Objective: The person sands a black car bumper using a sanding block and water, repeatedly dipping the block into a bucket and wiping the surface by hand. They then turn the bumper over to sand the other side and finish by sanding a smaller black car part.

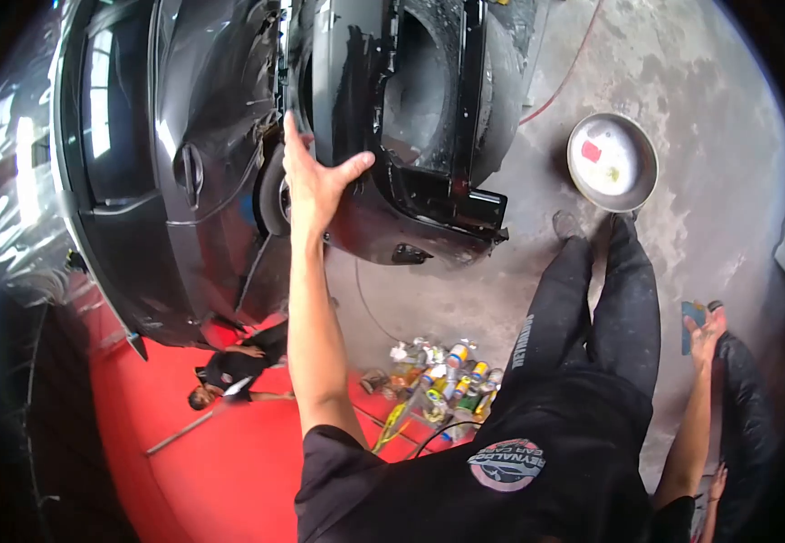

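Observation:
My left hand (318,181) is stretched out over the end of a black car bumper (352,136), with its thumb spread wide. The palm appears to rest on the bumper's surface, and I see nothing held in it. Glossy black, with large cutouts, the bumper has pale scuffed patches along its side. Out to the right, my right hand (706,333) grips a thin blue-grey sheet of sandpaper (687,330) between thumb and fingers, away from the bumper. By my feet, a round metal basin (650,167) holds whitish liquid, a red piece (591,150) and a yellowish lump (612,172).
A dark car (121,163) stands close on the left. Several bottles and cans (456,380) crowd the floor behind me. Another person (234,371) is on the red floor (193,462) with a long pole. A thin red hose (574,77) crosses the concrete ahead. Another person's hand (717,481) shows at lower right.

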`<action>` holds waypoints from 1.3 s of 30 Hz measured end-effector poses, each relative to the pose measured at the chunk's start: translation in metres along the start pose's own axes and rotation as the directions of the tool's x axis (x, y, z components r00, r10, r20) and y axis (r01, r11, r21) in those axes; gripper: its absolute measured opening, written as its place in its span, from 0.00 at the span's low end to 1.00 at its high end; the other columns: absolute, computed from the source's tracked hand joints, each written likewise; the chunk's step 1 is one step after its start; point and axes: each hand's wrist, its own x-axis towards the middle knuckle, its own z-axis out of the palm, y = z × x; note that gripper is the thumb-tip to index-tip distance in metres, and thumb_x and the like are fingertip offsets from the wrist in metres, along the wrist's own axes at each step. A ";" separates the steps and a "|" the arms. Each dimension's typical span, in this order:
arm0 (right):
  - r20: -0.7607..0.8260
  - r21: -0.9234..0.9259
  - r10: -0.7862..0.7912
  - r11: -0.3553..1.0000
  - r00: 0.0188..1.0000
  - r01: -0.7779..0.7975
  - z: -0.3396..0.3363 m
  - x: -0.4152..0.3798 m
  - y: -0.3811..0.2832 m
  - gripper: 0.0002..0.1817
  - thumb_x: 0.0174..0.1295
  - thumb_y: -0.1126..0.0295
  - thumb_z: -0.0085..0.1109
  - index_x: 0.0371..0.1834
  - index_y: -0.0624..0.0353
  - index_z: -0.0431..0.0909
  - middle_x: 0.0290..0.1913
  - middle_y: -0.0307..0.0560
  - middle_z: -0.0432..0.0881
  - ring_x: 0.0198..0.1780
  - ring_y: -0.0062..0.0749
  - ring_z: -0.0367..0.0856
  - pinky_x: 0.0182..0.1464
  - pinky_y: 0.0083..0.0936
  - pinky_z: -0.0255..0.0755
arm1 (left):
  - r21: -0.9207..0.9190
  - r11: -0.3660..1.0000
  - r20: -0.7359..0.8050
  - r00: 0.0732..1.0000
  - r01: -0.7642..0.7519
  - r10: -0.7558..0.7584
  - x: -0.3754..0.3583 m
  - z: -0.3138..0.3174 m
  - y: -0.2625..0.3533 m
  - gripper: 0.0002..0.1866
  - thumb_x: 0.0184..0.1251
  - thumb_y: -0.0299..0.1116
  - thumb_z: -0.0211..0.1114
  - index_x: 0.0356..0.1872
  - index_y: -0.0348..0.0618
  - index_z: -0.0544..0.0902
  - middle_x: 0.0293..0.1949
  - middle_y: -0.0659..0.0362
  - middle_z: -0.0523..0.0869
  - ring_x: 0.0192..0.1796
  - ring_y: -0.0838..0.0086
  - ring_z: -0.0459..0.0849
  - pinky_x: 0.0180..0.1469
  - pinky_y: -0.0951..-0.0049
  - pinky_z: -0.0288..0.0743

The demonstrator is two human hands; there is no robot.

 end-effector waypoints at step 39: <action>-0.083 -0.098 0.089 0.990 0.993 -0.097 0.032 -0.028 0.015 0.32 0.65 0.66 0.73 0.73 0.65 0.83 0.53 0.57 0.89 0.54 0.43 0.87 0.61 0.37 0.78 | -0.391 0.916 0.244 0.970 0.093 0.005 0.056 -0.002 0.009 0.71 0.49 0.44 0.95 0.88 0.28 0.55 0.73 0.38 0.80 0.71 0.56 0.84 0.75 0.60 0.77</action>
